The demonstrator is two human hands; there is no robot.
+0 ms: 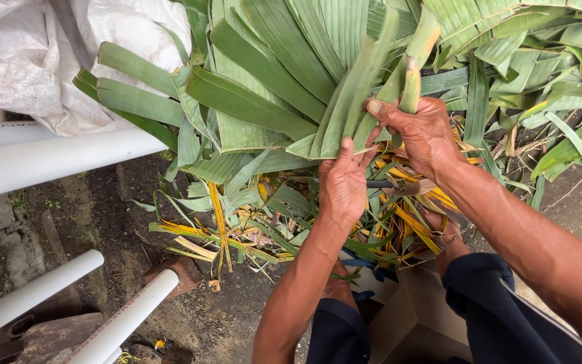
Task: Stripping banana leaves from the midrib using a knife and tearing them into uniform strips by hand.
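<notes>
My left hand (342, 185) grips the gathered lower ends of a fan of long green leaf strips (271, 87) that spreads up and to the left. My right hand (420, 131) pinches a folded green leaf strip (410, 67) at the right edge of that bundle, thumb on top. Both hands are close together at the bundle's base. Under them lies a pile of yellow and green leaf trimmings (399, 222). My knees in dark trousers (500, 317) show at the bottom.
Several white plastic pipes (55, 158) lie at the left over bare dirt and stones. A white woven sack (42, 54) sits at the top left. More cut green leaves (547, 61) are heaped at the top right. A cardboard piece (412, 317) lies between my knees.
</notes>
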